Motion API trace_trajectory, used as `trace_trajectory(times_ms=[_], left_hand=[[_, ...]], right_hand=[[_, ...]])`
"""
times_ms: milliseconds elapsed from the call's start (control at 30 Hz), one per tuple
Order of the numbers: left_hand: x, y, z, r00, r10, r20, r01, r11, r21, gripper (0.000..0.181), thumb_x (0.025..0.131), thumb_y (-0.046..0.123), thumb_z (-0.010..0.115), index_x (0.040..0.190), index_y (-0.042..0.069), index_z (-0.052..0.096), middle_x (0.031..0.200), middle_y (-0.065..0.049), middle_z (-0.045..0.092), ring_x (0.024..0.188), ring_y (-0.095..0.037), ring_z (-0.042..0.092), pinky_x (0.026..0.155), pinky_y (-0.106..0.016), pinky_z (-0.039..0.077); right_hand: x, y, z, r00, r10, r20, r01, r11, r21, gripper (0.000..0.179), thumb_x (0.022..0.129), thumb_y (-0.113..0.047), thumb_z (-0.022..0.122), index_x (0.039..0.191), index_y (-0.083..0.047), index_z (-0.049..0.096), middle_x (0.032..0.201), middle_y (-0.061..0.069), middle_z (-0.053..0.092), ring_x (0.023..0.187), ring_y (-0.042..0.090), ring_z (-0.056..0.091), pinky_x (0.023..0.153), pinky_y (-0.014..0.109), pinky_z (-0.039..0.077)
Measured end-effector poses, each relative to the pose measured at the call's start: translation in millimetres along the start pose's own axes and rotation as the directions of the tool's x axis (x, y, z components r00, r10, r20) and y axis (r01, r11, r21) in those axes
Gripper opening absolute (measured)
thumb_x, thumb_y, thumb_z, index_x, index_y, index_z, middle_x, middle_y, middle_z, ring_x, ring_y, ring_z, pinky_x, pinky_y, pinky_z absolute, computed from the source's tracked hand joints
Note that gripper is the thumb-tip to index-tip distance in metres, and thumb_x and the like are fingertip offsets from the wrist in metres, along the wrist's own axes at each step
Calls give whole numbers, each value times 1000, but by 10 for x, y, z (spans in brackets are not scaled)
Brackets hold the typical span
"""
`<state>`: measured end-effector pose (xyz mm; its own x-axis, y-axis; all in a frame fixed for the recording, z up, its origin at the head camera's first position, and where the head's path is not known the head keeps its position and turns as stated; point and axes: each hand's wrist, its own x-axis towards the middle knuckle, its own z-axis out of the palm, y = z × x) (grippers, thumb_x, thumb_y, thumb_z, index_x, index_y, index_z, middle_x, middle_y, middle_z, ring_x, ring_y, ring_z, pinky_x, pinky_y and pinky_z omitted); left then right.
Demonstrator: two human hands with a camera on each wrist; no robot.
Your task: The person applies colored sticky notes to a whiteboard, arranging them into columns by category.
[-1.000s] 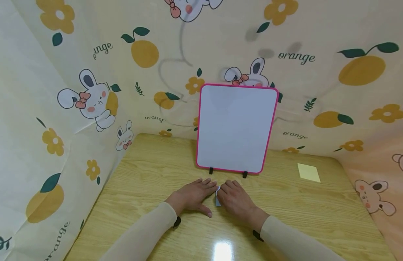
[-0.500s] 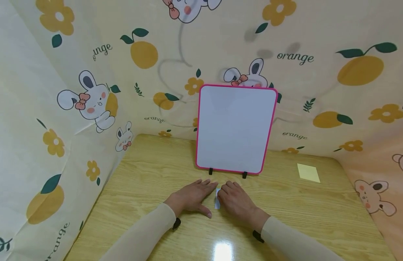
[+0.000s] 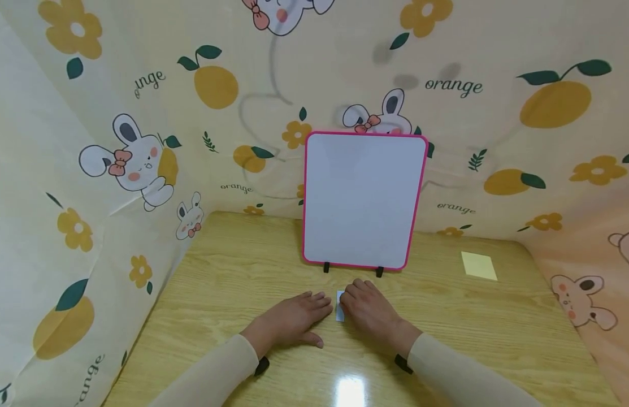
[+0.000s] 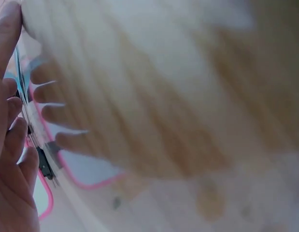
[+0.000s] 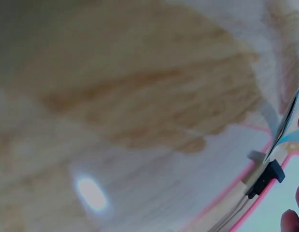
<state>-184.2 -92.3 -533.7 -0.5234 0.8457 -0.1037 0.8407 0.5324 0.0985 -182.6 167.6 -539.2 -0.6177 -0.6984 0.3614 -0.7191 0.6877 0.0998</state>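
Note:
A small light-blue slip of paper (image 3: 339, 311) is on the table between the two hands. My right hand (image 3: 372, 314) has its fingers curled at the slip's right side and holds it, covering part of it. In the right wrist view, blue paper (image 5: 291, 137) appears beside the fingertips at the right edge. To the left of the slip, my left hand (image 3: 296, 318) rests palm down on the table, fingers straight and thumb spread, a small gap from the paper. The left wrist view shows its fingers (image 4: 14, 140) along the left side.
Behind the hands, a white board (image 3: 362, 200) with a pink frame stands on black feet (image 3: 379, 272). A pale yellow paper square (image 3: 478, 265) lies at the right on the wooden table (image 3: 233, 254). Printed cloth (image 3: 345, 68) surrounds the table.
My left hand has drawn back to the left and slightly toward me, away from the slip. The right hand stays almost in place at the paper. The head view has shifted a little.

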Motion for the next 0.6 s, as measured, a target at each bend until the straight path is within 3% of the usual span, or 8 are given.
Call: trace_trajectory(times_ms=[200,600], left_hand=[[27,55,0,997,73,-32,-71,996,51,71,109,56,46,163,10,40,169,-5,39,158,-22,34,132,-39,28],[58,82,13,996,85,-26,-82,992,96,67,111,54,42,163,12,42,168,-5,42,156,-19,39,131,-37,30]], right_hand=[[-3,28,14,1000,-11,25,10,1000,27,7,98,-16,72,96,-17,66,96,-4,64,91,18,53,79,33,48],[-4,61,-14,1000,-15,21,15,1000,-8,5,98,-14,71,98,-16,66,100,-2,65,92,19,54,80,34,50]])
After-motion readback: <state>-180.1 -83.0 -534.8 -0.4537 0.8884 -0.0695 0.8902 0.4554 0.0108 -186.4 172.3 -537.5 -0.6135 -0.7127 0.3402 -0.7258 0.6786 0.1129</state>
